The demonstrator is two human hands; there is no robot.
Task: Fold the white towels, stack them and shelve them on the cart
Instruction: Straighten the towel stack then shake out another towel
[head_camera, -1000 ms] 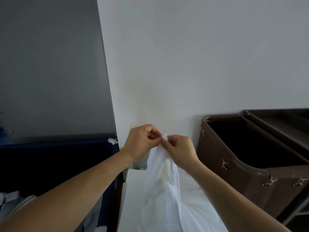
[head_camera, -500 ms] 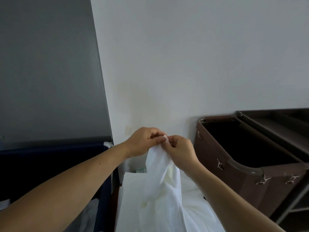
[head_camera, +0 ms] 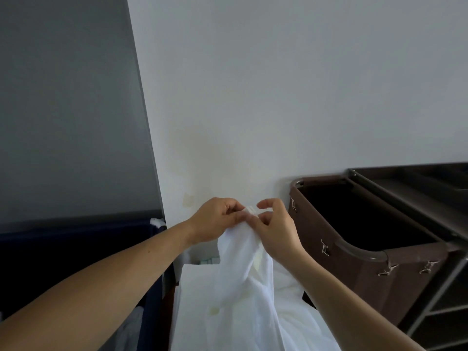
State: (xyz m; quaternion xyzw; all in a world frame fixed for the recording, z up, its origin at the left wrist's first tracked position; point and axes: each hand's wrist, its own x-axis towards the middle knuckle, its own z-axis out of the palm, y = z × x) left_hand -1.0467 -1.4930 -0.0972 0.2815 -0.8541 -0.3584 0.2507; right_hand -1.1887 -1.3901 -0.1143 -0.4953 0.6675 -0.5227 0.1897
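Observation:
A white towel (head_camera: 249,282) hangs down in front of me from its top edge, bunched into vertical folds. My left hand (head_camera: 215,220) pinches the top corner of the towel. Close beside it, my right hand (head_camera: 274,226) holds the same top edge with its lower fingers, while its thumb and forefinger are lifted and slightly apart. More white cloth (head_camera: 195,300) lies flat below on a surface. The brown cart (head_camera: 395,252) stands at the right, its fabric bag open on top and its shelves (head_camera: 445,315) at the far right.
A white wall is straight ahead, close behind my hands. A dark blue bin (head_camera: 76,252) with white laundry in it stands at the left. A grey wall rises behind that bin.
The view has shifted slightly. My right hand's thumb and forefinger have lifted and spread from the towel's corner; before they were pinched tight against my left hand.

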